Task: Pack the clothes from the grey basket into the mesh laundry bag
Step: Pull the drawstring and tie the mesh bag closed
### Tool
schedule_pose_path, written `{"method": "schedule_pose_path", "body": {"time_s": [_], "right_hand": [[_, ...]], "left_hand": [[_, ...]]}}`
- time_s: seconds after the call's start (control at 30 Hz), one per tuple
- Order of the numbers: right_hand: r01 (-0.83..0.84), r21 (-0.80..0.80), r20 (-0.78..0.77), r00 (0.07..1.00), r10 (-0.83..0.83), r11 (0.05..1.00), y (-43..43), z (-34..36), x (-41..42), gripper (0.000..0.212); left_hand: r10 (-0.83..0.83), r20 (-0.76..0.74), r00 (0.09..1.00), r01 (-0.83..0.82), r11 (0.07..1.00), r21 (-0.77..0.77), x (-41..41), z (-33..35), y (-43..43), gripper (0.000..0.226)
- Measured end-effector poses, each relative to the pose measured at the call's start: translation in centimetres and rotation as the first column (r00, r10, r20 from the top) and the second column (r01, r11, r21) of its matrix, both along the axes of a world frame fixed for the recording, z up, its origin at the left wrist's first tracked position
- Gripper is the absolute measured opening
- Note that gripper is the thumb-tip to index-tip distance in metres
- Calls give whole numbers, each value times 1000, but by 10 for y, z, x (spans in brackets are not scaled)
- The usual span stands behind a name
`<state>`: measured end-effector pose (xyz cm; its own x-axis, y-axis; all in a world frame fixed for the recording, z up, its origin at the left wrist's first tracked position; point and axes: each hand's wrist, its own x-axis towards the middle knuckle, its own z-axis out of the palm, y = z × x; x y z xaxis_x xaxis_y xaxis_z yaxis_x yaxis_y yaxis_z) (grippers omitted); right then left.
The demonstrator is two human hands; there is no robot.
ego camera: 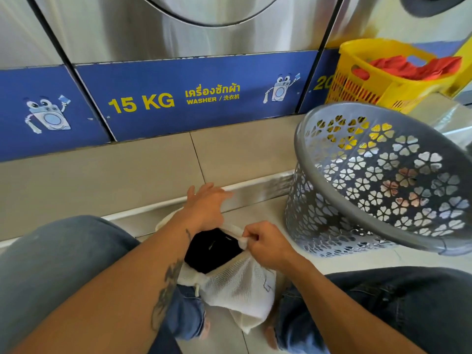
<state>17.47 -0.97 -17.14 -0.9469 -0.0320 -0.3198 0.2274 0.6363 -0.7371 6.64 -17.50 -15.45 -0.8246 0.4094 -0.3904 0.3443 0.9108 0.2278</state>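
The white mesh laundry bag [237, 284] sits on the floor between my knees, its mouth held wide. A black garment [213, 247] fills the opening. My right hand [265, 245] pinches the bag's rim on the right side. My left hand [205, 205] hovers over the far rim with fingers spread and holds nothing I can see. The grey basket [378, 180], perforated with flower-shaped holes, lies tipped toward me at the right; no clothes show inside it.
A yellow basket [383, 72] with red cloth [413, 66] stands behind the grey one. Steel washers with a blue "15 KG" panel [178, 98] rise in front, above a tiled step [102, 175]. My denim-clad knees flank the bag.
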Motion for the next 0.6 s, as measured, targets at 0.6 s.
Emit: {"method": "schedule_pose_path", "body": {"time_s": [0.6], "right_hand": [[-133, 140, 117, 986, 117, 981, -16, 29, -5, 47]], "left_hand": [[383, 573, 725, -571, 800, 187, 51, -4, -46, 16]]}}
